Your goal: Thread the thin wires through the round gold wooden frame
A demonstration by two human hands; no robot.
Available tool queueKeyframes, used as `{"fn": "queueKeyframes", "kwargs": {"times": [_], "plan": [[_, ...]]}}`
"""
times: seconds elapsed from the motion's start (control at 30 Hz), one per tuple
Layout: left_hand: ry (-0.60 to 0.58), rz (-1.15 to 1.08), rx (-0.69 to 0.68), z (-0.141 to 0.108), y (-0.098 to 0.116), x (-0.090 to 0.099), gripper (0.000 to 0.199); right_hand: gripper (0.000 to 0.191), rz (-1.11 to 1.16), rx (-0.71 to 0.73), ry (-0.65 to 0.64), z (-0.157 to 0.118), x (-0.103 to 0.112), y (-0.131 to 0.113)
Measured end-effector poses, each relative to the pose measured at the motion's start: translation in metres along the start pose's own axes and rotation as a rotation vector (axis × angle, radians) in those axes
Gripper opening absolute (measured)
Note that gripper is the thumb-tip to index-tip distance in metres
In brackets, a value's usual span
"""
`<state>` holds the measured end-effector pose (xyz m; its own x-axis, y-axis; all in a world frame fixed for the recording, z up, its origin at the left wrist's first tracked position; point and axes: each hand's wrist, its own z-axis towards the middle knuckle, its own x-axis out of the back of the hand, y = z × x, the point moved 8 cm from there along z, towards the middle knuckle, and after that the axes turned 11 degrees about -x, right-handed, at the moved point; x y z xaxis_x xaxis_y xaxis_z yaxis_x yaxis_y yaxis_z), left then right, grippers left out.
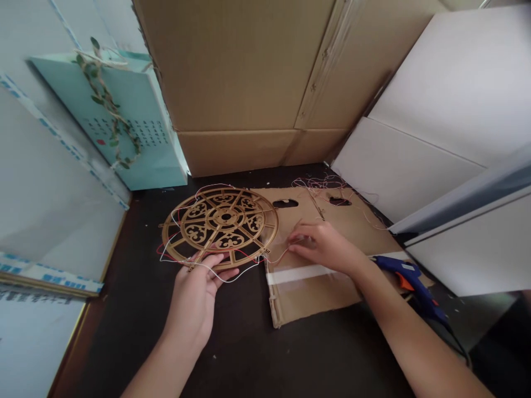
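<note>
A round, gold-coloured openwork frame (264,239) with spokes and scroll patterns is held tilted over the dark table. My left hand (199,287) grips its near rim, thumb on top and fingers beneath. Thin red and white wires (244,275) loop around the rim and cross near my left thumb. To the right of the frame, my right hand (319,243) is closed in a pinch on a thin wire (282,256) that runs back to the rim. Under that hand lies a flat cardboard sheet (315,296) with cut-out holes and a strip of white tape.
A blue glue gun (409,279) with an orange trigger lies beside my right forearm. Tangled wires (319,183) rest at the cardboard's far edge. Cardboard panels (249,72) stand behind, a turquoise paper bag (145,160) back left, and white boxes (415,143) on the right.
</note>
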<state>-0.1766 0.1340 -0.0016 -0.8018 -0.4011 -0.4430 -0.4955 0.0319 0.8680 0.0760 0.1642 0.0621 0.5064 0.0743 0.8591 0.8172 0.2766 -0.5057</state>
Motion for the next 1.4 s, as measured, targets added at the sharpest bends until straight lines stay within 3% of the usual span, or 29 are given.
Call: {"fn": "queueKeyframes", "kwargs": {"times": [0.17, 0.4, 0.53, 0.63, 0.8, 0.93, 1.4], "plan": [[-0.027, -0.007, -0.012, 0.0, 0.001, -0.001, 0.022, 0.01, -0.031, -0.03, -0.104, 0.001, -0.018, -0.006], [-0.045, 0.03, -0.003, -0.001, 0.001, -0.002, 0.031, 0.004, -0.016, 0.009, -0.149, -0.001, -0.016, -0.005], [-0.071, 0.038, -0.024, -0.001, 0.001, -0.003, 0.028, 0.011, -0.072, 0.028, -0.157, -0.002, -0.016, -0.01], [-0.073, 0.061, -0.038, -0.001, 0.003, -0.004, 0.029, 0.011, -0.121, 0.035, -0.131, -0.004, -0.011, -0.012], [-0.087, 0.11, -0.016, -0.004, 0.004, -0.006, 0.03, 0.01, -0.015, 0.048, 0.038, -0.007, 0.009, -0.012], [-0.049, 0.12, 0.024, -0.006, 0.004, -0.003, 0.035, 0.012, 0.062, 0.079, 0.116, -0.004, 0.014, -0.009], [0.116, 0.17, -0.001, -0.008, 0.017, 0.008, 0.013, 0.016, 0.18, -0.017, -0.012, 0.002, 0.007, 0.017]]}}
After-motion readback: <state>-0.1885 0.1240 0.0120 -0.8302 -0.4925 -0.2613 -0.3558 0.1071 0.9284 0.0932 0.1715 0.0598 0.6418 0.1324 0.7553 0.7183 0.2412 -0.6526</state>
